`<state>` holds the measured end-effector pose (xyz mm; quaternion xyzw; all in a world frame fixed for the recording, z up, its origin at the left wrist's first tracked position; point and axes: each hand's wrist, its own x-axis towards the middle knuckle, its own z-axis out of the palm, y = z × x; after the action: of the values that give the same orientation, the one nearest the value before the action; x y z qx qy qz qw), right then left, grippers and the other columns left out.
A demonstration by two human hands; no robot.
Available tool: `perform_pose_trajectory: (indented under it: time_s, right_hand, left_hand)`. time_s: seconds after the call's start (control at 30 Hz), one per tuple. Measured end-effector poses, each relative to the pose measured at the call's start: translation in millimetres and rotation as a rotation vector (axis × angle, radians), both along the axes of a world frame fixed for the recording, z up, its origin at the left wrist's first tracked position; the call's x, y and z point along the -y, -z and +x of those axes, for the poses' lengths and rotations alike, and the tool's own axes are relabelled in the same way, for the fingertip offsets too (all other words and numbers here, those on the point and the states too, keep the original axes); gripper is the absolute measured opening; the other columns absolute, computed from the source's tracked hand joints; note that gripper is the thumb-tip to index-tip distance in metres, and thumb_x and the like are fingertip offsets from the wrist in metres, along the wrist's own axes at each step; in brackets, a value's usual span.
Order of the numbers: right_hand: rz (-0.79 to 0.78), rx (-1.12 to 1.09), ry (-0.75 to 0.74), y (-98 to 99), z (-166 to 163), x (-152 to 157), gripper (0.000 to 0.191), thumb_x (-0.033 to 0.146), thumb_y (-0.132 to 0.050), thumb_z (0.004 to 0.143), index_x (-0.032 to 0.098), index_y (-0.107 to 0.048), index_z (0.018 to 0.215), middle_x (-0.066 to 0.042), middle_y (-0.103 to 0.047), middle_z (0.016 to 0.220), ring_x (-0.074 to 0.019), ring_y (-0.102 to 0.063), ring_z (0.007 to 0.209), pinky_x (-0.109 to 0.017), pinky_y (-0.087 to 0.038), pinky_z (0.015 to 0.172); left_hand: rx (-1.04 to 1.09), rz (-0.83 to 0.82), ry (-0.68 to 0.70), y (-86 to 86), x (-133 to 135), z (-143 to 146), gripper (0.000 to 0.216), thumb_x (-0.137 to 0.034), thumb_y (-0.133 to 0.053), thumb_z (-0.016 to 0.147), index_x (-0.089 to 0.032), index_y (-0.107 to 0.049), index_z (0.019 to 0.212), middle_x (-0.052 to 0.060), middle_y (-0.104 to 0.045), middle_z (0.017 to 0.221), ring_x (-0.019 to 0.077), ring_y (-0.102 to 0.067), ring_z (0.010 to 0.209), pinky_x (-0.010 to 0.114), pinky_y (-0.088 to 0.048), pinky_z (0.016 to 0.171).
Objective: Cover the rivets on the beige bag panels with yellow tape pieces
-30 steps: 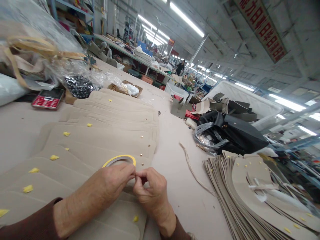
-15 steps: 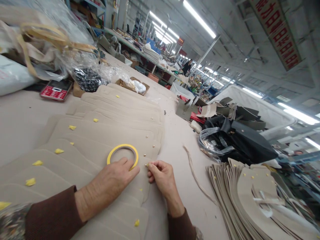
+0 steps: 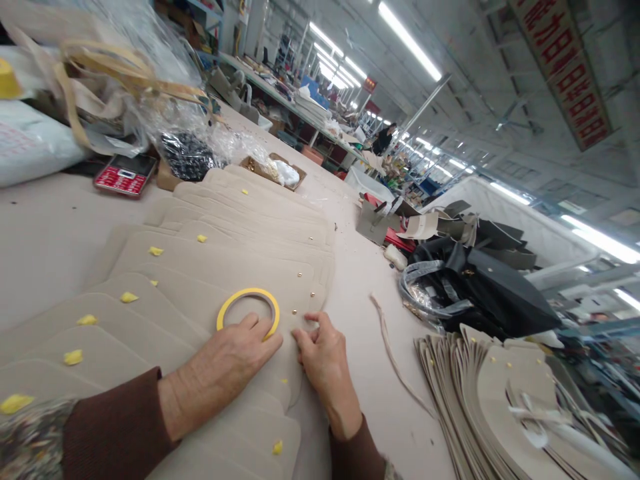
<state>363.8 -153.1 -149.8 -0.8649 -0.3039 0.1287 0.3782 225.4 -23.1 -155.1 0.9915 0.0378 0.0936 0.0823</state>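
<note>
My left hand [image 3: 227, 363] lies on overlapping beige leather panels [image 3: 215, 267], its fingertips resting on the near rim of a yellow tape roll [image 3: 247, 310]. My right hand [image 3: 323, 353] is just to its right, fingers curled and pressing down on the edge of the nearest panel beside a small brass stud [image 3: 294, 311]. Nothing shows between its fingers. The panels carry small yellow tape pieces [image 3: 129, 297] along their left side and brass studs near their right ends.
A fanned stack of beige panels [image 3: 480, 393] lies at the right. Black bags and plastic wrap [image 3: 475, 280] sit behind it. A red calculator [image 3: 125, 177], plastic bags and a small cardboard box [image 3: 273, 170] stand at the far left. A loose cord [image 3: 390, 347] lies on the table.
My hands came apart from a joint pinch near the tape roll. The left one settled on the roll's rim; the right one moved onto the panel edge and pressed down.
</note>
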Motion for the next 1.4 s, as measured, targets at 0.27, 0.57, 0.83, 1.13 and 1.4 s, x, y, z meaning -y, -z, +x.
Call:
perform_pose_trajectory:
  time_s: [0.27, 0.57, 0.83, 1.13, 1.4]
  right_hand:
    - [0.059, 0.194, -0.066, 5.3, -14.2, 16.1, 0.016, 0.023, -0.059, 0.089, 0.019, -0.073, 0.082, -0.005, -0.076, 0.08, -0.0188, -0.069, 0.072, -0.027, -0.049, 0.07]
    - [-0.045, 0.268, -0.126, -1.9, -10.5, -1.9, 0.016, 0.015, -0.061, 0.088, 0.018, -0.073, 0.077, -0.002, -0.073, 0.073, -0.015, -0.064, 0.066, -0.024, -0.043, 0.067]
    - [0.047, -0.047, -0.26, -18.8, -13.1, 20.1, 0.015, 0.018, -0.063, 0.084, 0.018, -0.076, 0.078, 0.001, -0.072, 0.068, -0.0131, -0.062, 0.061, -0.022, -0.043, 0.058]
    - [0.482, 0.345, -0.456, -18.8, -21.3, 5.6, 0.02, 0.011, -0.057, 0.092, 0.018, -0.07, 0.105, -0.008, -0.072, 0.093, -0.0169, -0.066, 0.083, -0.026, -0.054, 0.076]
    - [0.484, 0.643, -0.396, -10.8, -27.0, 1.3, 0.02, 0.008, -0.05, 0.089, 0.017, -0.065, 0.079, -0.002, -0.064, 0.065, -0.0142, -0.059, 0.059, -0.024, -0.047, 0.06]
  left_hand:
    - [-0.033, -0.05, -0.022, -4.2, 0.9, -1.0, 0.031, 0.004, -0.043, 0.087, -0.019, -0.062, 0.094, 0.008, -0.061, 0.092, 0.0246, -0.055, 0.085, 0.034, -0.046, 0.069]
    - [0.038, -0.091, 0.003, -13.2, -4.6, -3.4, 0.029, 0.002, -0.04, 0.088, -0.018, -0.061, 0.09, 0.005, -0.059, 0.085, 0.0206, -0.056, 0.074, 0.032, -0.045, 0.068]
    - [0.433, -0.222, 0.115, -5.2, -24.1, -4.8, 0.028, -0.015, -0.041, 0.101, -0.022, -0.057, 0.123, 0.002, -0.065, 0.089, 0.0147, -0.063, 0.077, 0.023, -0.051, 0.069]
    - [0.52, -0.17, 0.146, -2.2, -15.4, -2.1, 0.034, -0.025, -0.034, 0.106, -0.016, -0.043, 0.138, 0.008, -0.07, 0.12, 0.0163, -0.068, 0.108, 0.024, -0.054, 0.094]
    - [0.431, -0.291, 0.165, -7.5, -14.7, -1.0, 0.021, -0.018, -0.034, 0.104, -0.021, -0.054, 0.108, 0.001, -0.068, 0.091, 0.0152, -0.067, 0.081, 0.024, -0.051, 0.07]
